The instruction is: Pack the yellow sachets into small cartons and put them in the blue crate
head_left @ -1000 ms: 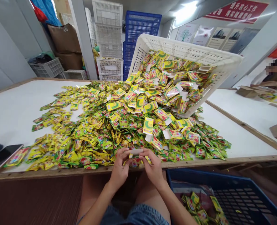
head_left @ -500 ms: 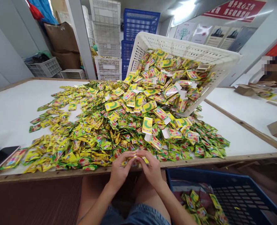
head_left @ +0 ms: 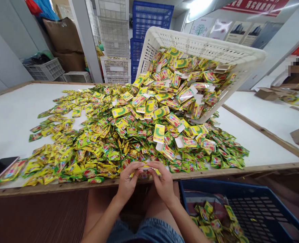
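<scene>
At the table's front edge, my left hand (head_left: 128, 179) and my right hand (head_left: 162, 179) meet with fingers and thumbs pinched on one small yellow box (head_left: 145, 173). Fingers cover most of that box, so I cannot tell whether its flap is closed. Just beyond the hands spreads a heap of small green and yellow sachets (head_left: 98, 141). Flat-sided yellow boxes (head_left: 159, 133), several with white end flaps standing out, lie over the right part of the heap.
A white plastic basket (head_left: 205, 42) lies tipped, boxes spilling from its mouth onto the white table (head_left: 9, 111). Below the edge at right, a blue crate (head_left: 222, 187) holds several filled packs. A phone (head_left: 2, 168) rests at far left. Stacked crates (head_left: 114, 37) stand behind.
My fingertips have moved slightly apart, and more of the yellow box shows between them. The camera view has shifted a little; the heap and basket look the same.
</scene>
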A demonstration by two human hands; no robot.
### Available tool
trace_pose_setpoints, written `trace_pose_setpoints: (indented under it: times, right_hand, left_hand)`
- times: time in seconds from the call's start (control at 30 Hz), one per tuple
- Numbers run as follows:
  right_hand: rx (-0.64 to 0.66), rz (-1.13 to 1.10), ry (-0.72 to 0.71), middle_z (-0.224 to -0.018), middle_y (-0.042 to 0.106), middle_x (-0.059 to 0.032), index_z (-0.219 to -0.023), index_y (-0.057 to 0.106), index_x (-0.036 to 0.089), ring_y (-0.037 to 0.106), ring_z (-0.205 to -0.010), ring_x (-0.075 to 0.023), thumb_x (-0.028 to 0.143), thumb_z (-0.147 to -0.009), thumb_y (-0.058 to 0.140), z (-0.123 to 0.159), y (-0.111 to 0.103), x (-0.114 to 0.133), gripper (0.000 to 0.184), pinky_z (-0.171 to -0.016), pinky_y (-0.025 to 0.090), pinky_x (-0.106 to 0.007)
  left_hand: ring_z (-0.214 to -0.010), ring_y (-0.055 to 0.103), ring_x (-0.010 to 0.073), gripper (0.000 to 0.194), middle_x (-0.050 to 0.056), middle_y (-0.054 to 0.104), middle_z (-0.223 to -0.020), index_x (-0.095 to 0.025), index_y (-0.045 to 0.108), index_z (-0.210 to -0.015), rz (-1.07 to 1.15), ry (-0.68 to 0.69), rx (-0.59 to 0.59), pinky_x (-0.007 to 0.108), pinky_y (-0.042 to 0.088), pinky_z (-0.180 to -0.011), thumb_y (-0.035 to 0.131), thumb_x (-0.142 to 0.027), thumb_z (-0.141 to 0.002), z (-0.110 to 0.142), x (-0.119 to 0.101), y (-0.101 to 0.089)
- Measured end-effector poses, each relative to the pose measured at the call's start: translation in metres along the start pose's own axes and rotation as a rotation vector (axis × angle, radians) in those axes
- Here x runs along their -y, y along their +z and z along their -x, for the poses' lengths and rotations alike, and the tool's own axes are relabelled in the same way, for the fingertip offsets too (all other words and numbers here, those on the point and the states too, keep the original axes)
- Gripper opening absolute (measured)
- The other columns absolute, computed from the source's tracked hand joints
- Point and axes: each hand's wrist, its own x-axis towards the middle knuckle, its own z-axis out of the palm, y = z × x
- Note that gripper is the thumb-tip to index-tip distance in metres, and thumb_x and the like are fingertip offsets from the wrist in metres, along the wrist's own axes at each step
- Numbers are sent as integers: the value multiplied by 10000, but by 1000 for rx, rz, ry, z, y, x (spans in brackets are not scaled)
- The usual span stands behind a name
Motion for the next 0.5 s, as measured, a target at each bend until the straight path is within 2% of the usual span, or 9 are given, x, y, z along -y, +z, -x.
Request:
trace_pose_setpoints:
  times: [0.27, 0.4, 0.5]
  right_hand:
    - [70, -142, 173, -803, 640, -26, -859, 621, 189, 585, -770, -155, 244, -839, 522, -17, -6, 16, 115, -724, 466, -270]
    - [68, -139, 125, -872, 646, -47, -893, 633, 203, 590, -843, -173, 233, -842, 516, -13, -9, 7, 131, -775, 469, -308]
    - [60, -93, 34, -938, 641, -58, -924, 642, 230, 585, -919, -189, 197, -847, 502, -3, -8, -7, 163, -808, 469, -346]
  left_hand:
    - [-923, 595, 193, 124, 66, 653, -932, -179, 644, -891, 57, -117, 22, 325, 464, -854, 547, -200, -816, -8, -17, 1]
    - [-938, 594, 196, 133, 66, 655, -943, -185, 653, -893, 52, -125, 14, 334, 458, -869, 542, -197, -818, -7, -15, 1]
    - [-931, 597, 191, 171, 62, 655, -951, -209, 667, -929, 9, -14, 56, 331, 469, -840, 542, -170, -818, -3, -3, -4]
